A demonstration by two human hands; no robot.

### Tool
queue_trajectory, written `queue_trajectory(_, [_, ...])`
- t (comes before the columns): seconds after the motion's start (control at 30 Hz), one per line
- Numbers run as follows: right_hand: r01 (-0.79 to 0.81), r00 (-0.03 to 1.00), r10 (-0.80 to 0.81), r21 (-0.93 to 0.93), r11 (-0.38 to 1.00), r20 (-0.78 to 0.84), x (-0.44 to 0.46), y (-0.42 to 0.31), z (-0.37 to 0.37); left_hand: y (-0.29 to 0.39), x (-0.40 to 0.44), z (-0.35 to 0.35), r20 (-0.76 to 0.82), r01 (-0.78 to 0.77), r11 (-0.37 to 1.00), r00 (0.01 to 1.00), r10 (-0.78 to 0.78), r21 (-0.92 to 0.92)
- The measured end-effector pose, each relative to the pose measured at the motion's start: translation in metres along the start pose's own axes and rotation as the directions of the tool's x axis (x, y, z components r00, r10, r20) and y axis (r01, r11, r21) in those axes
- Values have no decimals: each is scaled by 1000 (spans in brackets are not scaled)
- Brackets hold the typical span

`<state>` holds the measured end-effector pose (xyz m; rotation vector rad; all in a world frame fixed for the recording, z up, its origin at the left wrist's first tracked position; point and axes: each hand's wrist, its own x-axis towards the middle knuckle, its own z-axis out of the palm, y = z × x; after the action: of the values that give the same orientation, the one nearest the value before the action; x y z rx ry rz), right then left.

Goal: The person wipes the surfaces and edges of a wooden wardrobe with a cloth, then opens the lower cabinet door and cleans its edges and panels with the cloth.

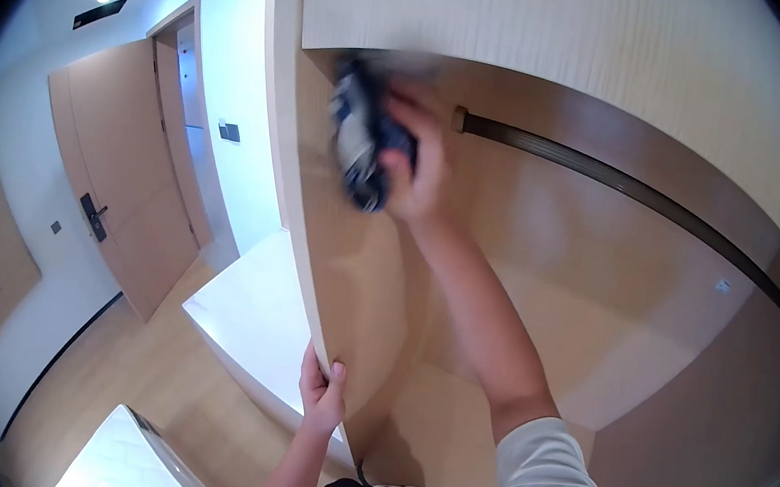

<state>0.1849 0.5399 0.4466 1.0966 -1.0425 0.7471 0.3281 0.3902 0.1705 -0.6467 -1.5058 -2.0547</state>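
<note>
Inside a wooden wardrobe, my right hand is raised high, closed on a bunched dark blue and white cloth. Motion blurs the cloth and the fingertips. It lies at the inner face of the left side panel, close under the upper front board; whether it touches the wood I cannot tell. Lower down, my left hand grips the front edge of that same panel, its thumb on the inner side and its fingers on the outer side.
A dark hanging rod crosses the wardrobe to the right of my right hand. Beyond the panel on the left stands a white-topped low cabinet. Another glossy white surface is at bottom left. An open wooden door stands farther back.
</note>
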Motion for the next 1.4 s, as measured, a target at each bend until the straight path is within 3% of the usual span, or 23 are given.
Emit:
queue_trajectory(0.17, [-169,982,161,-81,982,-99,-14,57,-19,-23,-8,-10,-31,-14,999,999,15,38])
queue_trajectory(0.27, [-277,958,263,-129,952,-115,-31,84,-31,-11,-6,-5,27,-8,999,1000,7,31])
queue_trajectory(0.47, [-484,860,455,-86,871,-229,-25,57,-14,-15,-6,-6,35,-9,1000,999,9,-11])
queue_trajectory(0.6, [-443,885,419,-90,892,-203,-28,2,5,-26,-8,-12,44,-13,1000,999,13,-7])
queue_trajectory(0.7, [-147,982,145,-4,989,-118,-6,-42,14,-13,-8,-9,44,85,991,996,-81,-106])
queue_trajectory(0.8, [-112,991,116,55,992,-63,12,-74,21,-15,-10,-12,51,100,987,994,-94,-125])
queue_trajectory(0.9, [-141,989,144,-83,987,42,35,-88,5,-8,-6,-21,115,261,942,964,-241,-213])
queue_trajectory(0.97, [-179,983,178,27,983,38,33,-85,6,5,-1,-16,104,315,931,948,-300,-186])
queue_trajectory(1.1, [-242,969,244,-54,969,33,25,-101,18,-7,-3,-32,197,419,883,903,-381,-212])
queue_trajectory(1.3, [-329,944,330,-74,941,8,2,-110,27,-7,12,-43,396,519,719,846,-357,-461])
queue_trajectory(1.4, [-356,934,357,-64,932,11,-6,-116,27,-3,26,-44,519,542,583,824,-226,-606])
